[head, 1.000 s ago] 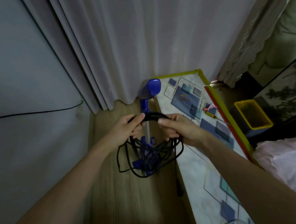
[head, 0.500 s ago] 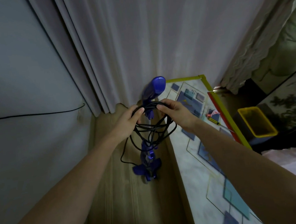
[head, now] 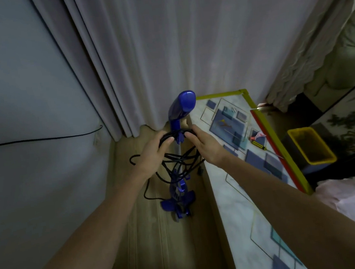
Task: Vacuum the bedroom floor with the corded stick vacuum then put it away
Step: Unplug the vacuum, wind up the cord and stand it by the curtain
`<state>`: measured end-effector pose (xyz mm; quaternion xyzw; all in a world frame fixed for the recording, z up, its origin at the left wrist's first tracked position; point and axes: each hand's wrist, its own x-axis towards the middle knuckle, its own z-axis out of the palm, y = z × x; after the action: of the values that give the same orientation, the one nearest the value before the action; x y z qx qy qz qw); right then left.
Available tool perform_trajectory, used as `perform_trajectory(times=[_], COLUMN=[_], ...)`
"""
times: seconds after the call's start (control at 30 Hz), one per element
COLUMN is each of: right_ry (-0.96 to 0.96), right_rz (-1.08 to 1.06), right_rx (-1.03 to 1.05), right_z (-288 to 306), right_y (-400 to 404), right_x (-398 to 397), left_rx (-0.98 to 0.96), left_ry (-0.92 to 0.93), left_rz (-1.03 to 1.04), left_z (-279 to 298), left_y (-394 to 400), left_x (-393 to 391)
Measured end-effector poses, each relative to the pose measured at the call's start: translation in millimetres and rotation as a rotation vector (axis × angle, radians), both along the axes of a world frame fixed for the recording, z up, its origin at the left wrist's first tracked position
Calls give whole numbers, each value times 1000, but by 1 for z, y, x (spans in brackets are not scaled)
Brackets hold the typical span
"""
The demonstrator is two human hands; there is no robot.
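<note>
Both hands are gripping the coiled black cord: my left hand is curling round one side of the loop and my right hand is pinching the other, so I am guiding its top over the hook just under the blue stick vacuum handle. Between my hands the vacuum is standing upright in the corner by the curtain, probably its storage spot. Right of my right hand, the patterned table is hemming it in.

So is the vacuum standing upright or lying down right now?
Upright. The blue stick vacuum stands on its floor head in the corner, handle topmost by the curtain.
</note>
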<state>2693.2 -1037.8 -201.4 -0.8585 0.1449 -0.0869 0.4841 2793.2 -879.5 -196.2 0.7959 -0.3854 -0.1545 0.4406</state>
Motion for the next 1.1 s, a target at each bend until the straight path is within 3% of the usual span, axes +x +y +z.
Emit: perform_trajectory(times=[0.27,0.37,0.43,0.5,0.67,0.8,0.9,1.0,1.1], right_ry=[5,82,122,183,258,327,404,440,389], right_rz=[-26,-10,-21,-40,-34,54,106,100,31], right_rx=[-84,-69,-85,-85,-46,31,79,160,103], right_z=[0,12,21,28,45,51,55,63,72], right_y=[8,19,30,43,65,80,88,88,81], right_x=[-6,-11,-13,-16,-25,-28,-31,-46,-65], left_rx=[122,-170,-312,-356,-472,-486,-573,-591,-570], left_ry=[11,55,129,167,179,305,507,629,702], left_rz=[40,263,303,293,492,669,807,793,676], left_z=[5,48,79,94,103,108,122,129,134], left_y=[10,10,3,-5,-2,16,21,26,33], left_x=[-7,-32,-54,-70,-72,-51,-37,-35,-43])
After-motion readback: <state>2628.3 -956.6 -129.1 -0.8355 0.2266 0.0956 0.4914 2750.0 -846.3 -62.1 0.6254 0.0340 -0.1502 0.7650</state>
